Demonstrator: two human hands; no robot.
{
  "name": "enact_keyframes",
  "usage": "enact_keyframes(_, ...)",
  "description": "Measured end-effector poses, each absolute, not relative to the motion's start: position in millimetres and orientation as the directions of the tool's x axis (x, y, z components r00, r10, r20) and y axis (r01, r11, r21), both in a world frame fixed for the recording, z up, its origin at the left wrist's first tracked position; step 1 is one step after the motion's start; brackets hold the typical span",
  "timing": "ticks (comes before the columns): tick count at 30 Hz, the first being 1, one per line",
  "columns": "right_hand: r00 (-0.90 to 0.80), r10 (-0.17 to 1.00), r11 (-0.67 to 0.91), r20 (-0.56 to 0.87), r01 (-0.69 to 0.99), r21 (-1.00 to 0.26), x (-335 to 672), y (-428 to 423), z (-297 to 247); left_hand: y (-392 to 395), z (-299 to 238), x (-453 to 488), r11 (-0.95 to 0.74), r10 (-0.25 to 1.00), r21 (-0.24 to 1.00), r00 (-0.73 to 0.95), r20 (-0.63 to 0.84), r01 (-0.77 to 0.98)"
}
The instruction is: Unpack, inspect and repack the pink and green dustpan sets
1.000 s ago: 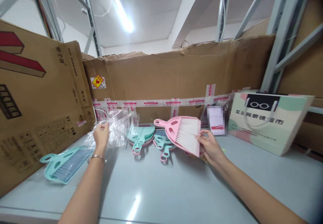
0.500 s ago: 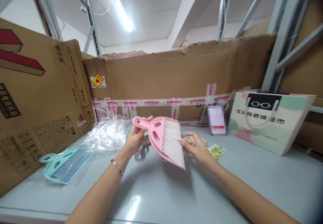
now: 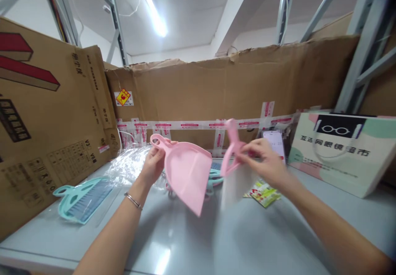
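My left hand is closed round the handle of a pink dustpan, held tilted above the table with its bare pan facing me. To its right, my right hand grips a pink brush by its upper part, handle up and white bristles down, blurred by motion. Brush and dustpan are apart. Behind them, partly hidden, lies a teal dustpan and brush piece. Another teal dustpan with blue brush bristles lies in clear wrapping at the left.
Crumpled clear plastic lies behind my left hand. Green printed cards rest below my right hand. A phone leans at the back beside a paper bag. Cardboard boxes wall the grey table.
The pink brush has come out of the dustpan. My right hand has taken hold of it and moved it right and up, while the dustpan has shifted slightly left.
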State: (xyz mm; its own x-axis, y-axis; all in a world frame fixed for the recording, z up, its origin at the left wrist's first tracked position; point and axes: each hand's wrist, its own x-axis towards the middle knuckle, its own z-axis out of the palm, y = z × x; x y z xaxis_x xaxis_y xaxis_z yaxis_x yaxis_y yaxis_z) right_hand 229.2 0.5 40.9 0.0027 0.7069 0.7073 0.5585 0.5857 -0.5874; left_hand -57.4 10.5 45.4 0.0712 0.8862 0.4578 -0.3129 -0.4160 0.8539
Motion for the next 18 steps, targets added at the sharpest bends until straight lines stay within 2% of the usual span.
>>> enact_keyframes(2,0.204,0.631,0.519,0.748,0.607,-0.602,260,16,32,9,50,-64,-0.38,0.895,0.865,0.107,0.433,-0.327)
enact_keyframes(4,0.271,0.659,0.449,0.701,0.606,-0.657,283,29,18,6,50,-62,-0.313,0.902,0.899,0.201,0.383,-0.308)
enact_keyframes(6,0.246,0.764,0.374,0.596,0.584,-0.721,294,38,1,3,46,-56,-0.258,0.896,0.925,0.29,0.337,-0.279)
enact_keyframes(8,0.206,0.825,0.318,0.526,0.6,-0.734,296,42,-13,3,42,-51,-0.219,0.884,0.939,0.353,0.306,-0.265)
enact_keyframes(12,0.243,0.837,0.241,0.491,0.642,-0.728,289,42,-25,3,40,-48,-0.182,0.868,0.94,0.402,0.292,-0.288)
enact_keyframes(18,0.314,0.84,0.197,0.442,0.583,-0.788,290,42,-27,1,44,-48,-0.175,0.857,0.935,0.42,0.298,-0.308)
